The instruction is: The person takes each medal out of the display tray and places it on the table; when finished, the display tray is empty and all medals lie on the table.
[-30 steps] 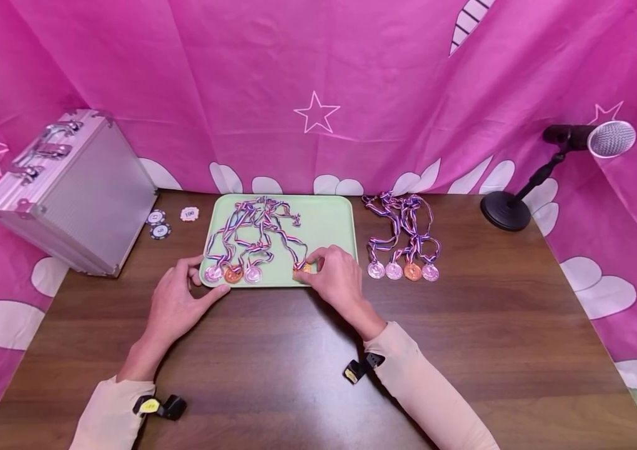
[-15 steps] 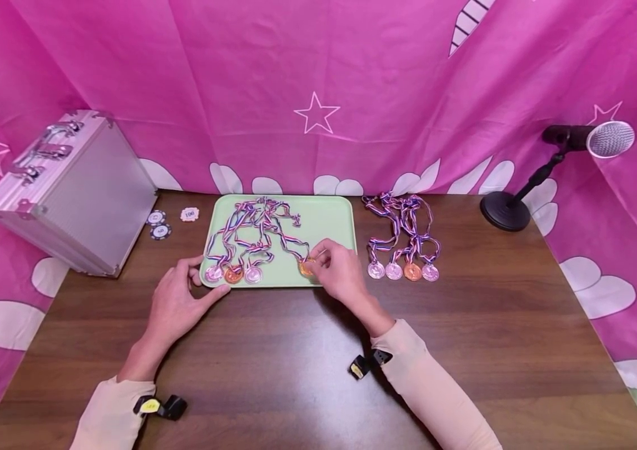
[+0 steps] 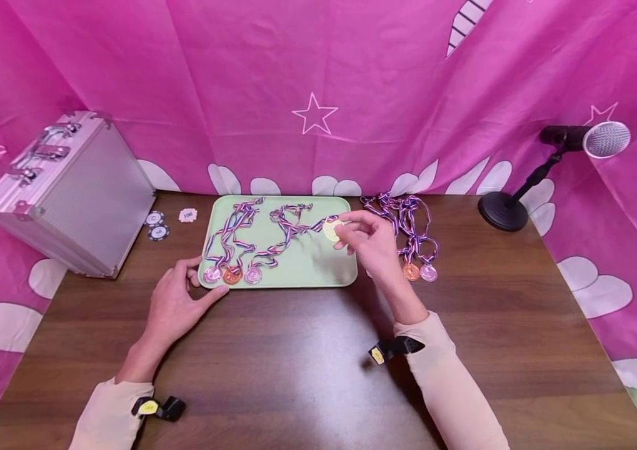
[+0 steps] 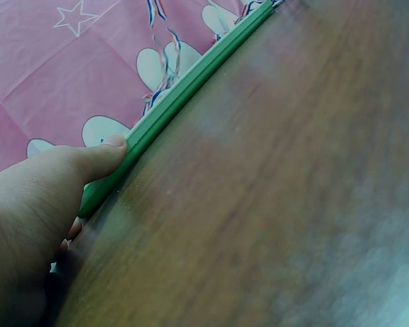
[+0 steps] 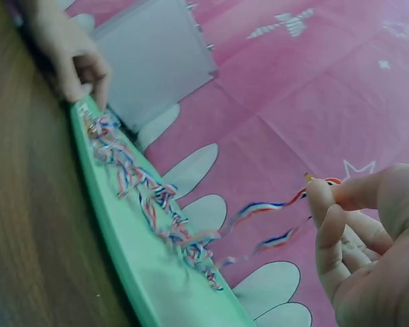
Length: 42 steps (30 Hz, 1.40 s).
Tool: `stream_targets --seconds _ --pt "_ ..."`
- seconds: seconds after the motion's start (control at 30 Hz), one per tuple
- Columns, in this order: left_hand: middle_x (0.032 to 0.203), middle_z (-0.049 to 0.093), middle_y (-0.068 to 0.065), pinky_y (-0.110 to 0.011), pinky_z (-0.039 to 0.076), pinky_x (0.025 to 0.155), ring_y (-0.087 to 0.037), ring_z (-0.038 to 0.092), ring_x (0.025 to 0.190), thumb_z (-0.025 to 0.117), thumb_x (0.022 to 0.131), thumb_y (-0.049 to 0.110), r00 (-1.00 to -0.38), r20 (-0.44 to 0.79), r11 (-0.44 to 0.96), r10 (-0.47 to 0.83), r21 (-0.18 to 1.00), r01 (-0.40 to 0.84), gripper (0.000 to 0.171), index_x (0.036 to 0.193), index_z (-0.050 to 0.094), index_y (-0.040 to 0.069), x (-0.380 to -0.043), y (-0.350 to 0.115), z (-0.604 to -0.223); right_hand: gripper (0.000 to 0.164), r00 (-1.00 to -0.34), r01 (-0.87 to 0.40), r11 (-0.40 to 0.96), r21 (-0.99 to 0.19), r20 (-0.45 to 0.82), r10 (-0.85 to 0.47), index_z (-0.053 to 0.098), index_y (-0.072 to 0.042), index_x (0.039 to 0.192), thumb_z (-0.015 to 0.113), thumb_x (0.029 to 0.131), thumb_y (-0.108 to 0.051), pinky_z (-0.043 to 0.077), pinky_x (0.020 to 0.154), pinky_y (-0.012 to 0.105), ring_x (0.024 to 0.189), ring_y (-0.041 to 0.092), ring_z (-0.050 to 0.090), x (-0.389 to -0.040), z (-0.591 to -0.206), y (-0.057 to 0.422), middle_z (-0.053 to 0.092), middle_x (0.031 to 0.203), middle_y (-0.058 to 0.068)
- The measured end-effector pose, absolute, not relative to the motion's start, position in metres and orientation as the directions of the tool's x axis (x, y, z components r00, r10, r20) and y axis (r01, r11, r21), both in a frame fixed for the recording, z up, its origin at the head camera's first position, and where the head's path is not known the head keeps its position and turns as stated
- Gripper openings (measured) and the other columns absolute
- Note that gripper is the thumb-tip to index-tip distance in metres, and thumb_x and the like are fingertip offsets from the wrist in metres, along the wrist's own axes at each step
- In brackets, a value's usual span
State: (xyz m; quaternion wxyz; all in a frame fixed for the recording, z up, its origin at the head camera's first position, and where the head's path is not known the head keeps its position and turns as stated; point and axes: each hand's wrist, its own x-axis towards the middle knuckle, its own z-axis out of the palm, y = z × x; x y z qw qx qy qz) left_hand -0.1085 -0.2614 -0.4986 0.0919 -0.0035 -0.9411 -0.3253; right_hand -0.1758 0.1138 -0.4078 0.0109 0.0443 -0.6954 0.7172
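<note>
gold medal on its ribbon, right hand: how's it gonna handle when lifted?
Likely floppy: the ribbon bends in loose curves toward the tray. Probably apt to snag, since it seems to run into the other ribbons there. The gold medal is probably light: the right hand pinches it between thumb and fingers.

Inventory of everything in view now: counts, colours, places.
Tray: 1, pale green, on table
Table: 1, brown, foreground
Medals on tray: 3, two silvery, one copper-coloured, near edge
Gold medal: 1, gold, held above tray
Medals beside tray: at least 2, copper-coloured and silvery, right
Ribbons: several, red-white-blue, with medals
Chips: 3, two dark-and-white, one pale, beside case
Case: 1, silver, left
Microphone: 1, black-silver, right
Backdrop: pink, behind
Sleeves: 2, beige, forearms
Left hand: 1, gripping tray
Right hand: 1, pinching gold medal
</note>
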Motion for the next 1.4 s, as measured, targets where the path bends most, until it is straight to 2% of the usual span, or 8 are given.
stream_targets --seconds 0.2,0.37,0.53,0.67,0.8,1.0,1.23,1.4 --pt "0.096 0.058 -0.009 -0.041 0.033 0.08 -0.027 0.049 0.095 0.092 0.09 0.045 -0.981 0.186 0.788 -0.048 0.611 0.077 0.086 0.152 0.054 -0.001 -0.11 -0.261 -0.498 0.02 -0.99 -0.132 -0.007 -0.991 0.133 -0.037 0.075 0.012 0.117 0.074 0.098 0.007 0.056 0.056 0.023 0.059 0.007 0.073 -0.168 -0.387 0.121 0.078 0.082 0.002" --pt "0.097 0.058 -0.01 -0.041 0.032 0.081 -0.028 0.049 0.096 0.092 0.091 0.045 -0.983 0.179 0.787 -0.048 0.613 0.073 0.086 0.152 0.054 -0.001 -0.11 -0.261 -0.497 0.017 -0.967 -0.251 -0.211 -0.945 0.255 0.005 0.076 0.007 0.115 0.071 0.1 0.011 0.056 0.056 0.023 0.061 0.01 0.073 -0.164 -0.373 0.126 0.077 0.082 0.002" --pt "0.096 0.059 -0.01 -0.041 0.033 0.08 -0.028 0.049 0.095 0.093 0.09 0.043 -0.981 0.185 0.787 -0.049 0.612 0.076 0.086 0.152 0.054 -0.001 -0.109 -0.262 -0.498 0.021 -0.984 -0.171 -0.165 -0.971 0.175 -0.011 0.072 0.015 0.121 0.071 0.101 0.008 0.058 0.058 0.023 0.062 0.009 0.072 -0.163 -0.373 0.129 0.077 0.082 0.001" --pt "0.097 0.059 -0.01 -0.041 0.033 0.08 -0.028 0.049 0.096 0.093 0.09 0.044 -0.982 0.181 0.785 -0.051 0.615 0.072 0.086 0.153 0.054 0.0 -0.109 -0.261 -0.498 0.018 -0.974 -0.215 -0.241 -0.947 0.224 -0.013 0.077 0.005 0.116 0.069 0.101 0.01 0.058 0.058 0.022 0.063 0.011 0.072 -0.16 -0.366 0.133 0.079 0.086 0.003" --pt "0.097 0.058 -0.01 -0.041 0.032 0.08 -0.027 0.049 0.097 0.092 0.091 0.046 -0.983 0.176 0.785 -0.047 0.616 0.073 0.086 0.153 0.054 0.0 -0.11 -0.261 -0.498 0.027 -0.951 -0.301 -0.327 -0.896 0.307 0.034 0.081 -0.006 0.11 0.067 0.099 0.014 0.057 0.057 0.022 0.062 0.012 0.072 -0.155 -0.356 0.14 0.078 0.087 0.005" --pt "0.097 0.058 -0.01 -0.041 0.032 0.08 -0.026 0.049 0.096 0.093 0.09 0.043 -0.981 0.187 0.78 -0.045 0.62 0.083 0.085 0.152 0.055 0.0 -0.11 -0.261 -0.498 0.024 -0.956 -0.292 -0.245 -0.925 0.291 0.04 0.082 -0.005 0.11 0.069 0.099 0.012 0.058 0.058 0.023 0.06 0.011 0.07 -0.146 -0.342 0.147 0.079 0.085 0.004" --pt "0.096 0.059 -0.009 -0.041 0.033 0.08 -0.027 0.05 0.095 0.093 0.09 0.043 -0.981 0.19 0.782 -0.047 0.618 0.082 0.085 0.153 0.055 0.0 -0.109 -0.261 -0.5 0.031 -0.925 -0.377 -0.4 -0.835 0.363 0.114 0.082 -0.006 0.107 0.063 0.098 0.016 0.055 0.056 0.021 0.059 0.012 0.07 -0.13 -0.325 0.158 0.077 0.084 0.005" --pt "0.096 0.06 -0.009 -0.041 0.033 0.08 -0.027 0.05 0.095 0.093 0.089 0.043 -0.981 0.186 0.782 -0.052 0.619 0.076 0.086 0.153 0.054 0.001 -0.109 -0.261 -0.5 0.014 -0.909 -0.415 -0.438 -0.797 0.388 0.154 0.081 -0.002 0.108 0.075 0.099 0.008 0.055 0.053 0.02 0.057 0.012 0.071 -0.11 -0.309 0.177 0.078 0.085 0.008"
